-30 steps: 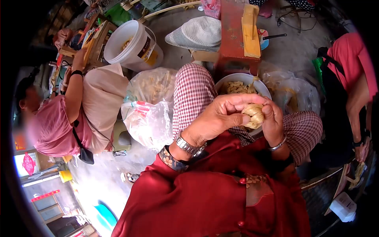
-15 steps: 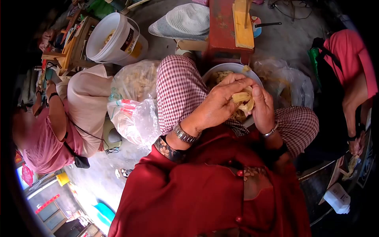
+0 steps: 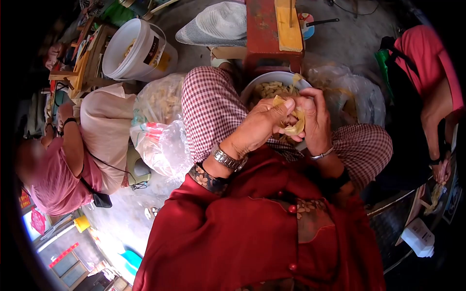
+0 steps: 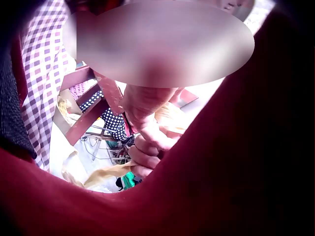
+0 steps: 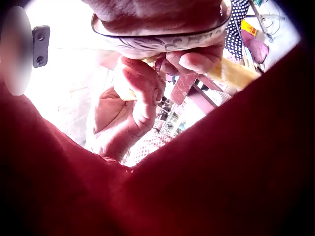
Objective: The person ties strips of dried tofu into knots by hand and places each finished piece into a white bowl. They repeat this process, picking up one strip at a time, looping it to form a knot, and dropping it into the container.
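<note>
Over the lap, in the head view, a pale yellow leafy piece (image 3: 295, 127) is held between both hands, with a loose flap standing up. The left hand (image 3: 255, 128), with a watch at its wrist, pinches it with thumb and fingers. From the other side the right hand (image 3: 318, 127), wearing a bracelet, curls its fingers around the piece. Under them stands a white bowl (image 3: 248, 91) holding yellowish pieces, partly hidden by the hands. In the right wrist view the right hand (image 5: 197, 54) meets the left hand (image 5: 130, 110); little of the piece shows there.
Beyond the bowl is a red bench (image 3: 260, 36) with a wooden block (image 3: 290, 29). Clear bags (image 3: 162, 150) lie left, another (image 3: 366, 92) right. A white bucket (image 3: 138, 53) and a hat (image 3: 218, 24) stand farther off. People sit on both sides.
The yellow piece, a compact round bundle a second ago, now looks looser and spread open. Both hands have shifted around it, and the right fingers have risen over its far side. The head view has moved slightly.
</note>
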A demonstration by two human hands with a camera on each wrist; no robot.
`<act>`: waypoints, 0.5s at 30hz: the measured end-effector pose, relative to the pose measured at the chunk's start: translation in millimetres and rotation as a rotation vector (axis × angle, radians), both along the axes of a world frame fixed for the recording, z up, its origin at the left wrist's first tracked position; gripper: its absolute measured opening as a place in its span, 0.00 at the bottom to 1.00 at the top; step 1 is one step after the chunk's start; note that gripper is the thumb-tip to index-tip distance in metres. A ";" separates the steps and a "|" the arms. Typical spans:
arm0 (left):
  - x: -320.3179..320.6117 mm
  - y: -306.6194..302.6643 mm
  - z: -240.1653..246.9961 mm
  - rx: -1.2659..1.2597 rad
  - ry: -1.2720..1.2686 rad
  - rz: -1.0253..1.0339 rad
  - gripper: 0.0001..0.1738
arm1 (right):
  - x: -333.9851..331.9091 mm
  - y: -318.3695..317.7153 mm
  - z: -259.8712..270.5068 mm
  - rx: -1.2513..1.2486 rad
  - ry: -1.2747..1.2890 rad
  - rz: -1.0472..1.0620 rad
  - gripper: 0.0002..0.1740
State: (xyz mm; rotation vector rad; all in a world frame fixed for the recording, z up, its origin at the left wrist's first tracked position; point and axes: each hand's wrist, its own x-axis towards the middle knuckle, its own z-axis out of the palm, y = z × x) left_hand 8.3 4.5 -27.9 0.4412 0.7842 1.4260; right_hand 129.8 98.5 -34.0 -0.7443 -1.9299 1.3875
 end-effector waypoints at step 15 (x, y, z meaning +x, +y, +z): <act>-20.7 2.1 14.5 -0.017 -0.021 0.111 0.29 | 41.9 27.9 -3.5 0.004 -0.124 0.081 0.17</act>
